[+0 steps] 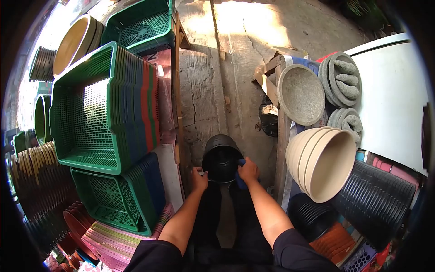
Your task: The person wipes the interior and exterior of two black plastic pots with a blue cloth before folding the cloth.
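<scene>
A black plastic bucket or pot [222, 144] is tilted in front of my legs, its round opening facing me. My left hand [199, 178] has its fingers closed at the left side of the rim. In my right hand [248, 171] is a blue cloth [239, 178], bunched against the right side of the same rim. The bucket's inside is dark, with faint rings at the bottom. My fingertips on both sides are partly hidden.
Stacked green baskets [115, 109] and pink baskets [108, 242] line the left. On the right are a stone mortar [301, 94], beige pots [333, 165], black pots [374, 195] and a white panel [392, 95]. A cracked concrete floor [235, 90] runs between wooden-framed stands.
</scene>
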The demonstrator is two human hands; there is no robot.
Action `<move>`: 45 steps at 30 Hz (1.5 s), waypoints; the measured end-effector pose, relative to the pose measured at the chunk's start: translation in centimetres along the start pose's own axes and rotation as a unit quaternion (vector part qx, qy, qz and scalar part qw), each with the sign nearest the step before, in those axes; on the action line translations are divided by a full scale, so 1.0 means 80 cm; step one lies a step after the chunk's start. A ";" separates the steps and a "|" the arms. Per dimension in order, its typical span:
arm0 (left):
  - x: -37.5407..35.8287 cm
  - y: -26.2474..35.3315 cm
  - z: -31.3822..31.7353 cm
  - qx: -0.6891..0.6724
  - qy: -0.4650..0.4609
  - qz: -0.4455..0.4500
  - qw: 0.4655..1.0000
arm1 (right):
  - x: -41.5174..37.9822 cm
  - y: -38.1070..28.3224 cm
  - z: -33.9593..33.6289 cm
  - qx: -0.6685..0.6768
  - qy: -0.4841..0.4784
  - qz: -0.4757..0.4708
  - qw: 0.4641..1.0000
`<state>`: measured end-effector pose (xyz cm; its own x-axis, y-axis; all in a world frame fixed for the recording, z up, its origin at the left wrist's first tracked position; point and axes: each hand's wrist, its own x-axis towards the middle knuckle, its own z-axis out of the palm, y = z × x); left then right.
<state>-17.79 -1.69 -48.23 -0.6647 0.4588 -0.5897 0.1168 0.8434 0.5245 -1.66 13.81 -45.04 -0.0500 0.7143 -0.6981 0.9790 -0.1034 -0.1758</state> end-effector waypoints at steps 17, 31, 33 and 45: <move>-0.093 0.082 -0.074 -0.136 0.006 0.031 0.990 | -0.115 0.020 -0.132 0.110 0.059 -0.125 0.984; -0.309 0.193 -0.256 -0.460 -0.314 0.185 0.810 | -0.336 0.043 -0.368 0.129 0.032 -0.316 0.940; -0.332 0.197 -0.267 -0.455 -0.313 0.209 0.807 | -0.365 0.044 -0.390 0.126 0.008 -0.341 0.932; -0.331 0.168 -0.256 -0.588 -0.315 0.184 0.722 | -0.377 0.060 -0.405 0.426 -0.052 -0.309 0.848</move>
<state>-13.75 -8.26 -13.01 -0.2374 0.9397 -0.2463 -0.7539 -0.0183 0.6567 10.98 14.18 -2.35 -0.5623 0.7543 -0.3389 0.2622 -0.2260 -0.9382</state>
